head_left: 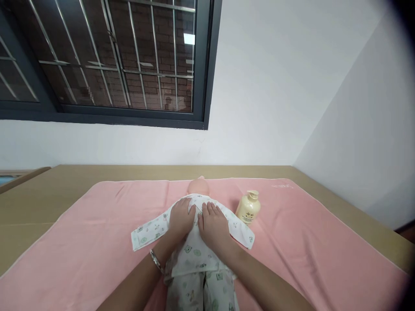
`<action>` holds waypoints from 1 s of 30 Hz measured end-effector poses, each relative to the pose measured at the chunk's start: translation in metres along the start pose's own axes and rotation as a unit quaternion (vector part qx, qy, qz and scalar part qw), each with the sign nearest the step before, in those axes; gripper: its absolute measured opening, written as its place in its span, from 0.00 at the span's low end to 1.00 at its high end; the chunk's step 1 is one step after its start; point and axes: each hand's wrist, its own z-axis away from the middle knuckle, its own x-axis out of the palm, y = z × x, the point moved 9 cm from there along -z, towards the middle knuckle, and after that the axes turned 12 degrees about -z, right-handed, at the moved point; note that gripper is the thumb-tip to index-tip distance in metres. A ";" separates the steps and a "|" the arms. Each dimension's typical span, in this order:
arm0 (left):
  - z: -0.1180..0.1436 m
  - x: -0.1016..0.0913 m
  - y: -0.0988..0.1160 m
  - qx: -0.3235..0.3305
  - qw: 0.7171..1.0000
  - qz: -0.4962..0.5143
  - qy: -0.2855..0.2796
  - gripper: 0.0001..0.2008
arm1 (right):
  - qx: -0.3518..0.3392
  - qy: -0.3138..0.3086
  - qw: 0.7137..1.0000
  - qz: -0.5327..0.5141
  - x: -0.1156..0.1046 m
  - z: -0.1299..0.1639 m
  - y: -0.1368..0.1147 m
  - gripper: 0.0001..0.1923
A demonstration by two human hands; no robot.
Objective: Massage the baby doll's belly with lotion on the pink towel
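A doll (197, 248) lies stretched out on a soft pink sheet (97, 233), its smooth, rounded head (198, 187) towards the white wall (259, 108). Its top (191, 255) and trousers (188, 290) are thin white cloth with small greenish prints, the long sleeves spread flat to either side. The left hand (182, 217) and right hand (214, 222) rest side by side on the top, palms down, opened out flat with fingers extended (a shiny, silvery bracelet (157, 261) rings the left wrist). A glossy cream bottle (249, 208), round-shouldered and dark-lettered, stands just beside the sleeve nearer the right hand. Shallow creases run across the sheet, which covers much of a flat tan surface (113, 172).
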 end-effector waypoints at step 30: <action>0.011 0.004 0.008 0.002 0.999 -0.028 0.045 0.20 | -0.018 -0.009 0.998 -0.052 -0.002 -0.002 0.005 0.26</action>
